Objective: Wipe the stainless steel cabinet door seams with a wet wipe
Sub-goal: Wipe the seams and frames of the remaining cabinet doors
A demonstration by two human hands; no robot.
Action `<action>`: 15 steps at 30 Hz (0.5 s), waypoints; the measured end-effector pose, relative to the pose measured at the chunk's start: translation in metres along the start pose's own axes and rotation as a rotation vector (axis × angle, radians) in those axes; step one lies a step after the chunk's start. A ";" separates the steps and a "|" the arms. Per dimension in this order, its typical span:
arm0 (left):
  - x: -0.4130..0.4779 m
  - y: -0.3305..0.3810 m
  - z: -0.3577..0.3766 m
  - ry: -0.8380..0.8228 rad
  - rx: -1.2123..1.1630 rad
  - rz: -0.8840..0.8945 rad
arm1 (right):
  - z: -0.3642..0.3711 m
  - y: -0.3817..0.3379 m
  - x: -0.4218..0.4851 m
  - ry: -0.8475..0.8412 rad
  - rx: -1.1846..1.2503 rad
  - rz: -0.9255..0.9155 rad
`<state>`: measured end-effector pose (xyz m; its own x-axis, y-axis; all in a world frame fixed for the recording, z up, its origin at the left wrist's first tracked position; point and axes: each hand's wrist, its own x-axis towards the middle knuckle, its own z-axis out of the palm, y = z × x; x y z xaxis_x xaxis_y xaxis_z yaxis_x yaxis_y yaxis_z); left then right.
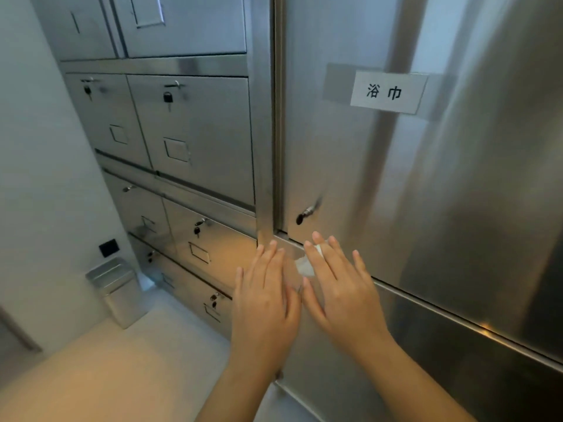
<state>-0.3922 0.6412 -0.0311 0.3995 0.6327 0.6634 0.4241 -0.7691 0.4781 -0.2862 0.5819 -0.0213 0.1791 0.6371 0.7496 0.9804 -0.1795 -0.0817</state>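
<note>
Pressing the right hand (341, 287), fingers straight, onto the white wet wipe (306, 266) at the junction of vertical seam (277, 117) and horizontal seam (426, 307) under the cabinet door (426, 193), low in mid-frame; holding the left hand (265, 303) flat, fingers straight, gripping nothing, just beside it. Facing seam running free to the top edge and the lower right, with smaller padlocked doors (195, 132) at upper left and a metal bin (117, 292) on pale floor (122, 370) at lower left.
</note>
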 end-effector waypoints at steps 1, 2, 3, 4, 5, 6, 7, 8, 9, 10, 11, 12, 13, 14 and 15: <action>-0.001 -0.009 -0.004 0.011 0.011 -0.018 | 0.008 -0.009 0.003 -0.014 0.011 -0.016; -0.002 -0.019 -0.008 0.022 0.030 -0.032 | 0.016 -0.016 0.006 -0.026 0.016 -0.034; -0.003 -0.029 -0.011 0.032 0.050 -0.046 | 0.023 -0.021 0.009 -0.037 0.022 -0.049; -0.003 -0.040 -0.014 0.042 0.067 -0.066 | 0.031 -0.026 0.013 -0.048 0.030 -0.061; -0.002 -0.050 -0.016 0.049 0.079 -0.088 | 0.038 -0.030 0.017 -0.056 0.037 -0.072; 0.000 -0.060 -0.018 0.054 0.092 -0.103 | 0.046 -0.033 0.021 -0.061 0.041 -0.082; 0.003 -0.069 -0.019 0.056 0.109 -0.109 | 0.054 -0.036 0.025 -0.062 0.043 -0.089; 0.007 -0.078 -0.020 0.055 0.127 -0.110 | 0.063 -0.039 0.029 -0.058 0.046 -0.094; 0.011 -0.086 -0.020 0.050 0.142 -0.107 | 0.072 -0.041 0.034 -0.047 0.049 -0.097; 0.016 -0.094 -0.019 0.043 0.153 -0.103 | 0.081 -0.042 0.039 -0.035 0.053 -0.097; 0.022 -0.103 -0.017 0.036 0.162 -0.097 | 0.091 -0.043 0.044 -0.025 0.060 -0.095; 0.030 -0.111 -0.014 0.029 0.169 -0.088 | 0.100 -0.044 0.050 -0.017 0.073 -0.089; 0.039 -0.118 -0.011 0.025 0.177 -0.074 | 0.109 -0.044 0.057 -0.009 0.087 -0.081; 0.049 -0.126 -0.008 0.025 0.183 -0.054 | 0.119 -0.045 0.065 0.000 0.094 -0.069; 0.061 -0.134 -0.005 0.024 0.186 -0.029 | 0.127 -0.045 0.073 0.008 0.093 -0.054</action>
<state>-0.4285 0.7823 -0.0514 0.3666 0.6500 0.6656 0.5792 -0.7194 0.3835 -0.3064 0.7322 -0.0463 0.1251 0.6380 0.7599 0.9921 -0.0746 -0.1007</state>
